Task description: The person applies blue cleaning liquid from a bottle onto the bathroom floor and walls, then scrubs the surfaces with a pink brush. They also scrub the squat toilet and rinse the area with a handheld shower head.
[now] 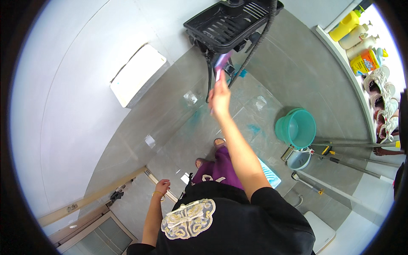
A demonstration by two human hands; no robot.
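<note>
My right hand [220,95] reaches up and forward, its fingers closed around the pale handle of a pink-purple brush-like tool [223,61], blurred. The tool's head is beside the lower edge of a black shower shelf [220,46] on the wall, amid its dark fittings; whether it touches them I cannot tell. A ribbed shower hose [259,41] hangs just right of it. Low at my left side is my left hand [163,186], holding nothing, its fingers loosely bent, with a bangle on the wrist.
Blue-green smears [254,128] mark the grey tile floor. A green bucket [301,127] stands at right, with a mop bucket [299,159] and several poles. Bottles and shoes [379,86] line the sill. A white box-like ledge [140,75] juts from the left wall.
</note>
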